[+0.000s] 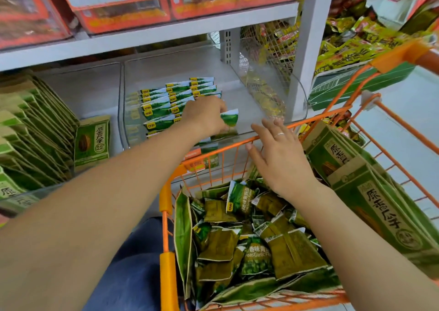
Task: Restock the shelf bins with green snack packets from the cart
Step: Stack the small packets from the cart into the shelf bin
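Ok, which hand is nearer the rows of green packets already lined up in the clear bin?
Left. The left hand is inside the clear bin, holding a packet right against the rows of green packets. The right hand hovers open over the cart, outside the bin.

Both forearms bare, no sleeves in view. Left hand point(206, 114): no rings or watch seen. Right hand point(281, 157): thin silver ring point(279, 134) on one finger, nothing on the wrist. Below, betw. the arms, dark blue trousers point(140, 260), prob. denim, fabric blurred.
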{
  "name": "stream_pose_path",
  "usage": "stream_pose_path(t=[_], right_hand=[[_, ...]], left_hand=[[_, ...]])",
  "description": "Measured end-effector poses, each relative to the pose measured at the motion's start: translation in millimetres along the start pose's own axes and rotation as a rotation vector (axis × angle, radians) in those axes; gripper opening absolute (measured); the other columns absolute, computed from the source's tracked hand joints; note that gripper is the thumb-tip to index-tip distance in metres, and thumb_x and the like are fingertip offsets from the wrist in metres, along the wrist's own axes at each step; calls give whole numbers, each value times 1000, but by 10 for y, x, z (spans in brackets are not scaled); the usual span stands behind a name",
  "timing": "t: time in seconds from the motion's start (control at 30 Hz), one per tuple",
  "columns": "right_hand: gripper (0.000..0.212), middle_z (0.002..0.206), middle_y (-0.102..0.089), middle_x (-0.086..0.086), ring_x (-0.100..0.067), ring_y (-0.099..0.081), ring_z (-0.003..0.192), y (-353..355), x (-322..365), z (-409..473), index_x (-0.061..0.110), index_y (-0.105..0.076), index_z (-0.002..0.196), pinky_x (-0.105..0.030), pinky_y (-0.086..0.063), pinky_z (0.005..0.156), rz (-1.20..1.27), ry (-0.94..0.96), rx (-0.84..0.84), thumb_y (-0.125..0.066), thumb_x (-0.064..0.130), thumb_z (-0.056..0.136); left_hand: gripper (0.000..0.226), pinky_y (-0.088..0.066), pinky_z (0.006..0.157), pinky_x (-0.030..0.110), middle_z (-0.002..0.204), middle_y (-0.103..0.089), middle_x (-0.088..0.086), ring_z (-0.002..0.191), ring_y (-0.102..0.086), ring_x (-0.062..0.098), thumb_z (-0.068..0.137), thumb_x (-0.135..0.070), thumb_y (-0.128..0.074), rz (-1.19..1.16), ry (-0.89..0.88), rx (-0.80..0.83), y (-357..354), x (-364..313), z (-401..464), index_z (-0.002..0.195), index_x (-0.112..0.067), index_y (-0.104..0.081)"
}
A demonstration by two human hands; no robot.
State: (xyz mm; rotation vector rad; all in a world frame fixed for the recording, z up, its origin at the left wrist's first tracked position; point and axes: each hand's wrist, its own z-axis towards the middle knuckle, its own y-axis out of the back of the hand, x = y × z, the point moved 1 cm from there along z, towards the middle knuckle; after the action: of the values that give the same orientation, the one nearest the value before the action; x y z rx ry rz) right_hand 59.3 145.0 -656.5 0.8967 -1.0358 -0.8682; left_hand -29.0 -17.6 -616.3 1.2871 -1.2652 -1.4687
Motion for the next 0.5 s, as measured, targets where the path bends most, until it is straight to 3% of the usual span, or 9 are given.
stream_pose_path(t=[0.13,0.2,0.27,0.33,0.37,0.43,0.5], right_hand=[[44,139,-51,-10,-30,-38,135,11,21,27,14,-53,134,-45,-24,113,35,13,-45,-40,39,99],[41,116,-64,-7,-28,-55,113,42,59,25,14,-65,116,-42,-39,99,101,99,-166,-38,38,95],[32,91,-68,-1,-22,-60,87,74,116,-10,16,-69,100,-37,-48,75,195,174,-224,-43,35,93],[24,73,-64,6,-18,-61,69,81,169,-46,19,-68,94,-36,-51,59,219,214,-112,-50,34,92],[22,71,-63,8,-17,-61,66,64,180,-58,21,-68,94,-35,-52,58,190,221,2,-52,35,93],[19,82,-65,9,-16,-64,77,-36,159,-72,26,-67,104,-32,-53,66,66,213,272,-53,35,94],[27,105,-66,2,-19,-63,94,-177,122,-96,28,-61,120,-34,-54,77,-53,205,460,-51,28,95]], left_hand=[[35,-38,90,38,93,-61,7,106,-52,30,79,-52,-72,303,15,18,-59,81,56,81,-18,-62],[40,-36,94,39,90,-58,6,108,-50,29,78,-55,-71,358,46,28,-100,96,73,71,-19,-54],[36,-33,97,40,100,-62,7,110,-49,28,81,-53,-69,416,20,13,-133,69,84,81,-18,-58],[37,-33,99,40,109,-62,8,113,-47,29,83,-48,-68,420,4,27,-120,66,82,98,-15,-65],[38,-33,99,40,112,-61,8,114,-47,29,85,-47,-66,386,12,42,-94,81,70,105,-15,-66],[35,-35,95,39,113,-62,7,116,-47,30,89,-46,-59,271,18,17,-11,121,1,108,-17,-67],[28,-38,89,37,109,-66,6,111,-50,30,92,-39,-54,118,-7,-103,83,141,-163,108,-19,-68]])
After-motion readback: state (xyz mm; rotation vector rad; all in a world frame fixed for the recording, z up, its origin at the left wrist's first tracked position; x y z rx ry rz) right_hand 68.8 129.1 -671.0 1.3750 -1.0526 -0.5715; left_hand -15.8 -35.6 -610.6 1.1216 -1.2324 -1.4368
